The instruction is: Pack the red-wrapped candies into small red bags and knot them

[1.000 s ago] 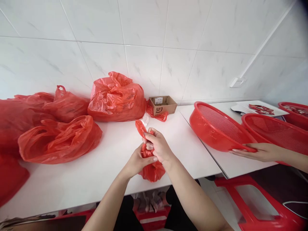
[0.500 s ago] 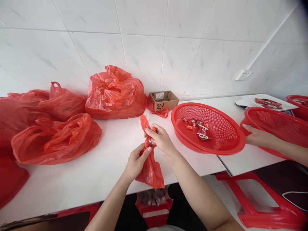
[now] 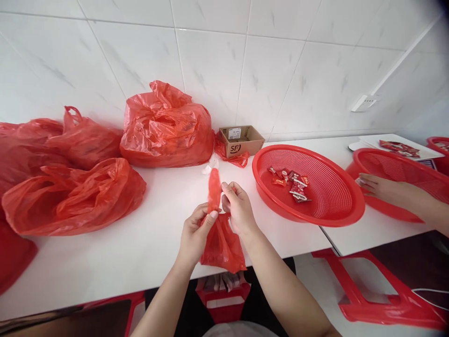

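Note:
A small red plastic bag (image 3: 223,248) hangs between my hands, over the front part of the white table (image 3: 157,252). My left hand (image 3: 197,231) is closed on its gathered neck, thumb pressed against the fingers. On the other side, my right hand (image 3: 239,208) pinches a handle of the same bag. The other handle stands up above my left fingers. What the bag contains cannot be made out. To the right sits a red plastic basket (image 3: 336,192) with several small wrapped snacks (image 3: 298,187) at its bottom.
Large red plastic bags (image 3: 168,135) crowd the left and back. A small cardboard box (image 3: 242,140) stands by the wall. At right, another person's hand (image 3: 382,185) is beside a second red basket (image 3: 421,173). Red stools (image 3: 382,290) are below the table.
The view has shifted slightly. One bag handle now stands upright and apart from my right fingers. The other person's hand has moved off the near basket's rim.

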A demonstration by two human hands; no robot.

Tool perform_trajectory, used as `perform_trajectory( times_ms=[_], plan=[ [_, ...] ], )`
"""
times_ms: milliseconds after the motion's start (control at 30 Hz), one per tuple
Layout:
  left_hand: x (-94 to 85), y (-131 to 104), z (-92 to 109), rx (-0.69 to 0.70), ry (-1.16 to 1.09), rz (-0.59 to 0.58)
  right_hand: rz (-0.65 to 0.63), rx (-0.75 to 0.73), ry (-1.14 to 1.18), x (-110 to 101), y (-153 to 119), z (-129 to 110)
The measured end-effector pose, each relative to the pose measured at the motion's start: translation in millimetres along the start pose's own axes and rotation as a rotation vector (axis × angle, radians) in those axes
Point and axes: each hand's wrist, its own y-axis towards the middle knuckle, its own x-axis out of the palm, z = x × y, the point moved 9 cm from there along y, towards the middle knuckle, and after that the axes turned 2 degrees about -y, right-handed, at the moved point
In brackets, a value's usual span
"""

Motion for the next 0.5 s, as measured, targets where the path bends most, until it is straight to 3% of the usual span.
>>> perform_trajectory(
  times_ms=[333, 433, 500],
  plan=[
    [-26.7, -6, -12, 0.006, -0.2, 0.141, -0.089, 0.051, 0.088, 2, 10, 1],
    [-22.3, -2, -6, -0.047, -0.303, 0.124, -0.111, -0.037, 0.002, 6, 7, -16],
    [-18.4, 4, 4, -0.07, -0.262, 0.084, -0.182, -0.153, -0.172, 17, 2, -37]
  ],
)
